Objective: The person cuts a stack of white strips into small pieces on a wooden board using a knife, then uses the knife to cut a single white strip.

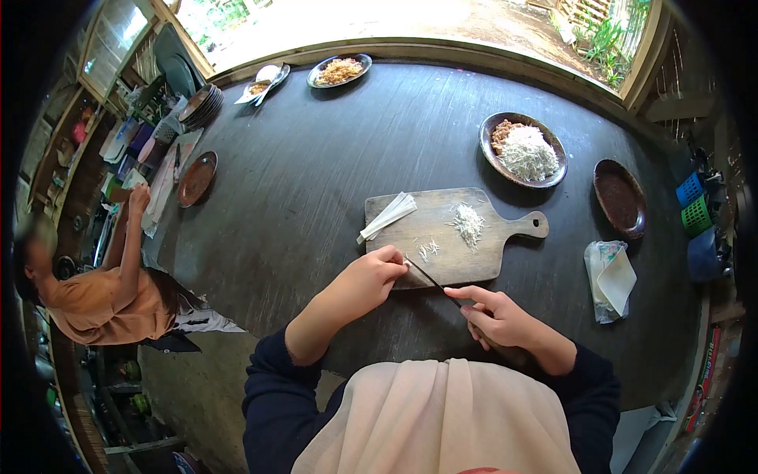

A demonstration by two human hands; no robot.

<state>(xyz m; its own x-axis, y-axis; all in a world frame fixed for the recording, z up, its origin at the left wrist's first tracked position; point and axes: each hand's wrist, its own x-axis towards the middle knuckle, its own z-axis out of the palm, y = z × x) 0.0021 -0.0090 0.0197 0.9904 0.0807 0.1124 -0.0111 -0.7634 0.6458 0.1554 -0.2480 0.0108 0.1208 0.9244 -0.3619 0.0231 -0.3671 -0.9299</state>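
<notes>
A dark worktop (284,158) carries a wooden cutting board (434,207), its handle pointing right. At its near edge, a person's left hand (351,286) pinches what looks like a small pale piece (407,264), mostly hidden by fingers, while the right hand (505,320) has its grip closed around a knife (433,282). The knife's long axis slants from the right hand toward the left fingertips, up and to the left. Pale strips (387,217) lie diagonally on the board's far left, beyond the left hand, the nearer one. Lettering on red packaging (703,379) at far right is illegible.
</notes>
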